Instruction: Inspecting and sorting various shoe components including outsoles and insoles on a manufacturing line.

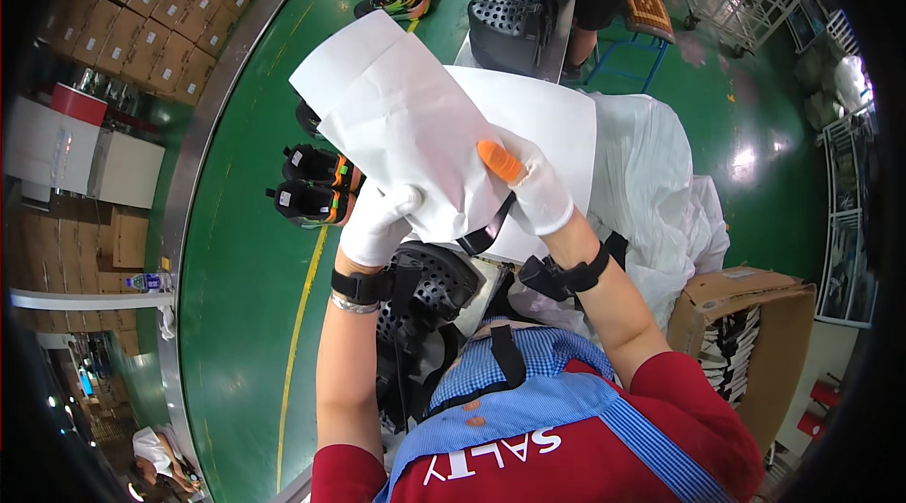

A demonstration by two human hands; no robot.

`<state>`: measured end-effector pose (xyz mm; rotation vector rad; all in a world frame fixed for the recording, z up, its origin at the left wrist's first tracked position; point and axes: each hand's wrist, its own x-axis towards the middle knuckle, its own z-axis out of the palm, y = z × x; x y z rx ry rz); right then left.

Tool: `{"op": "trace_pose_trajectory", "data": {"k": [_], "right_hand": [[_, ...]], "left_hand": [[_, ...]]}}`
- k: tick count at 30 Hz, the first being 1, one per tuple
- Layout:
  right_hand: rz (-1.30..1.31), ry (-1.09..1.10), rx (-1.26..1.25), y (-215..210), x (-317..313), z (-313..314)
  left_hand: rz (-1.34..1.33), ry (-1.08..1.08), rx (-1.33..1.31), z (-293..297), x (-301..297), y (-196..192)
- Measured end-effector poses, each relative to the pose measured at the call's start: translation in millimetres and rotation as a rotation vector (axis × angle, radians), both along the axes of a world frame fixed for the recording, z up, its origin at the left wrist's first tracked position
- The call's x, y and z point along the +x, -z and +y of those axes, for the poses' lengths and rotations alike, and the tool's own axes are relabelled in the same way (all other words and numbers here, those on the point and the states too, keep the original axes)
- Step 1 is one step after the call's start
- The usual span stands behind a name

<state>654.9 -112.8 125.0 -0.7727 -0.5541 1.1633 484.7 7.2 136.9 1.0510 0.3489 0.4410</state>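
Both gloved hands pinch a white tissue sheet (415, 140) raised above the black shoe (429, 291), left hand (377, 225) at its lower edge, right hand (533, 187) mid-sheet; light, limp and easily torn, it seems best gripped by its edges.

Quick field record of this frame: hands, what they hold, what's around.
left hand: white glove, grips lower left edge of the white paper sheet
right hand: white glove, orange cot on one finger, pinches sheet's right side
sheet: held up, creased
below hands: black perforated shoe
conveyor: green belt, pairs of black sneakers
right: cardboard box, white plastic bag
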Motion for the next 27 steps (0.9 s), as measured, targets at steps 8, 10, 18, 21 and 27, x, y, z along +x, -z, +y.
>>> {"op": "trace_pose_trajectory", "data": {"k": [8,10,18,21,27], "right_hand": [[0.155,-0.091,-0.023,-8.0,-15.4,-8.6],[0.158,-0.017,-0.097,-12.4,-17.4,-6.1],[-1.285,0.682,0.209,-59.2,13.8,-7.0],[-1.427,0.675,0.383,-66.4,9.9,0.4],[-0.965,0.210,0.105,-61.1,-2.1,-8.0]], "left_hand": [[0.025,-0.010,-0.072,-21.0,-10.2,-9.7],[0.035,-0.081,-0.076,-28.4,-9.7,-18.3],[0.227,-0.061,0.065,-39.3,-5.7,-50.1],[0.332,0.025,0.089,-53.0,-3.0,-50.5],[0.348,0.091,0.142,-54.8,-9.5,-53.7]]}}
